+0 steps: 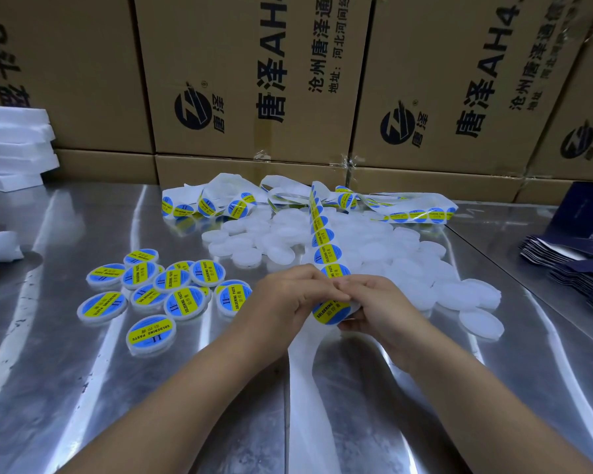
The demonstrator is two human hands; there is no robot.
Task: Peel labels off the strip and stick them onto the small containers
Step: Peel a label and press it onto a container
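Both grips clamped, left hand (pixel 288 295) pinching glossy label strip (pixel 322 239), right hand (pixel 380 311) curled round flat white container (pixel 331 312)

The worktop (pixel 83 371) is shiny, streaked metal; the containers (pixel 374 254) are frosted matt plastic, the labels (pixel 327 253) glossy, the boxes (pixel 247 80) matt cardboard.

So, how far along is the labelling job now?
Done: about a dozen labelled containers lie grouped on the left of the table. In hand: the left hand pinches the strip while the right hand holds a container with a label on it. Left: a big pile of plain white containers, with many labels unused on the strip.
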